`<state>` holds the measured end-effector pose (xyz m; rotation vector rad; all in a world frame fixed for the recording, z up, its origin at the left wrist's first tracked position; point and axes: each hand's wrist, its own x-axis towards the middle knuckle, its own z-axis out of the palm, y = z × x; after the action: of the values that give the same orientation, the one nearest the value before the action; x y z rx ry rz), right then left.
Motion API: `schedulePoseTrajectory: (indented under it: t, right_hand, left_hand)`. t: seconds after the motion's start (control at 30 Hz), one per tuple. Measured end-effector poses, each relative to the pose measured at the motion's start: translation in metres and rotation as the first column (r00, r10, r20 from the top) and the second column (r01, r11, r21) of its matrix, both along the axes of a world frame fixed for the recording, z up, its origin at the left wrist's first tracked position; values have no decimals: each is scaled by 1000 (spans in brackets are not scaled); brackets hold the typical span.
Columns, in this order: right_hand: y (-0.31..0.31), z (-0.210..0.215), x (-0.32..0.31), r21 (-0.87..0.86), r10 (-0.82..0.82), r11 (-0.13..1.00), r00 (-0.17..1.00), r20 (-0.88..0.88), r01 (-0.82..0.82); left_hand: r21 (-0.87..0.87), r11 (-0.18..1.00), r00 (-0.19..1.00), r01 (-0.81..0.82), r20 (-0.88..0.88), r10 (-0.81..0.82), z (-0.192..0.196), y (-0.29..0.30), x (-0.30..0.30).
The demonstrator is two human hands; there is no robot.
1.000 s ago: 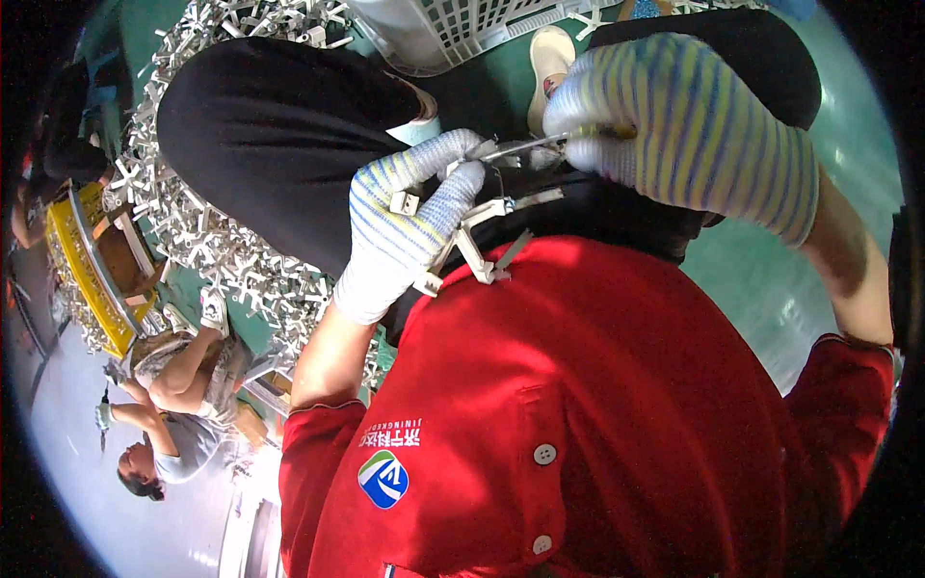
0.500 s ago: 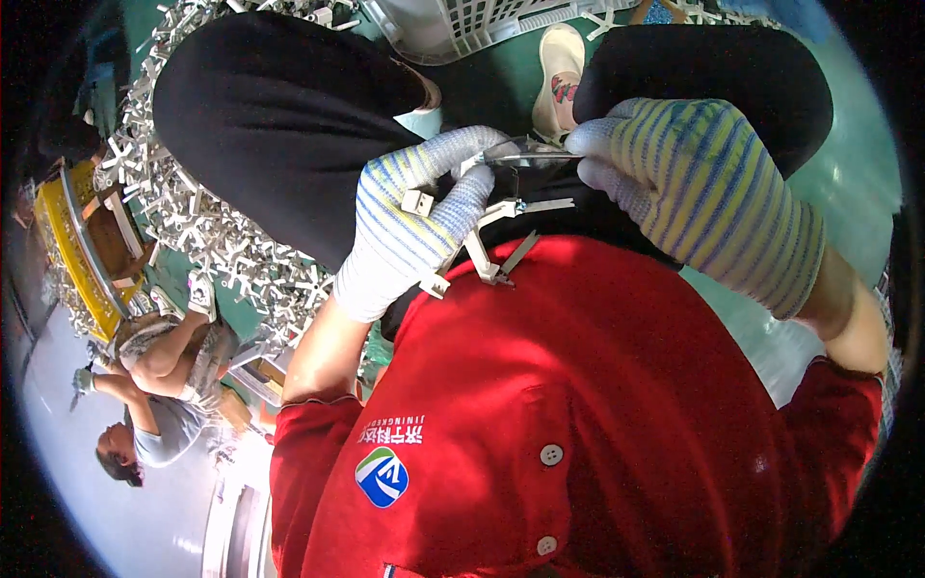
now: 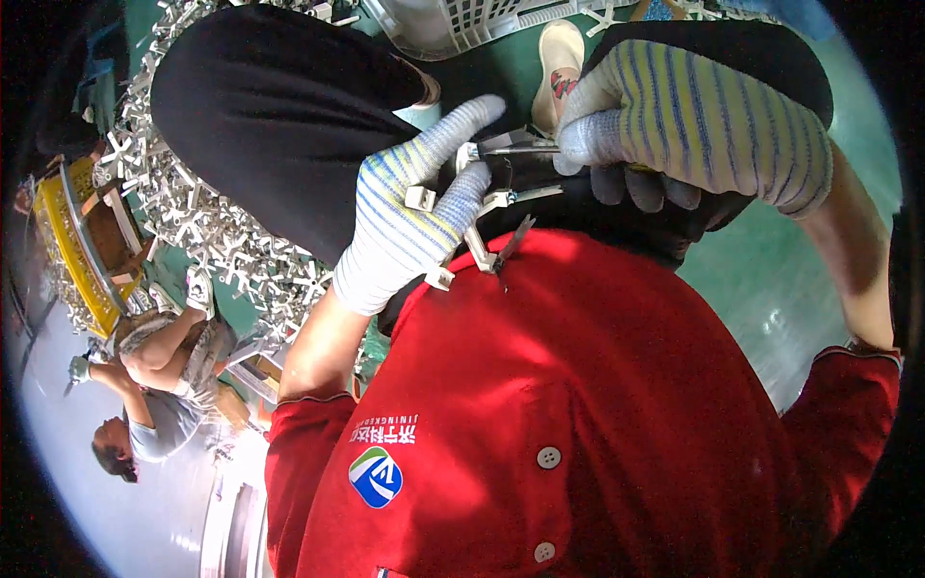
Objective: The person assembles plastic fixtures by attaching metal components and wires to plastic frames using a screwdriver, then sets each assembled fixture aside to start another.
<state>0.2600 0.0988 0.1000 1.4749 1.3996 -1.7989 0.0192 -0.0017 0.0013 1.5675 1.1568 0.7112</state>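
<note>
My left hand (image 3: 400, 217), in a striped knit glove, holds a white plastic piece (image 3: 479, 249) with several branching arms. The thumb presses on it while the index finger stretches out away from it. Thin flat pale tabs stick out from two of its arm ends. In my gloved right hand (image 3: 703, 125) is a thin metal tool (image 3: 525, 149), pinched between thumb and fingers. Its tip meets the upper arm end of the plastic piece, next to my left thumb. The tool's handle is hidden inside my right hand, so its exact kind does not show.
A large heap of similar white plastic pieces (image 3: 207, 212) covers the green floor on the left. Beyond my feet stands a white slotted crate (image 3: 462, 29). At far left are a yellow crate (image 3: 72, 250) and a seated person (image 3: 169, 424).
My left index finger has lifted off the piece and straightened. My right hand has shifted up and turned, its lower fingers now showing beneath. The metal tool remains at the piece's upper end.
</note>
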Motion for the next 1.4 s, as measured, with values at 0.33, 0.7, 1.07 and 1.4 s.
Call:
schedulePoseTrajectory:
  t: [0.33, 0.7, 1.07, 1.4]
  right_hand:
    - [2, 21, -14, -109, -55, 991, 986, 160, 72]
    - [-21, 0, 5, 285, 285, 929, 948, -142, -237]
    - [-2, -28, 7, -359, -279, 912, 942, -189, 198]
    - [-37, -20, 24, 729, 311, 685, 908, -281, -9]
  left_hand:
    - [7, 1000, 1000, 10, -7, -9, 1, -3, 3]
    - [25, 1000, 999, -18, 27, 18, -7, 0, -3]
    - [62, 997, 999, -45, 3, 45, -9, 1, -6]
    - [-31, 995, 996, -90, -13, 89, -1, 8, -5]
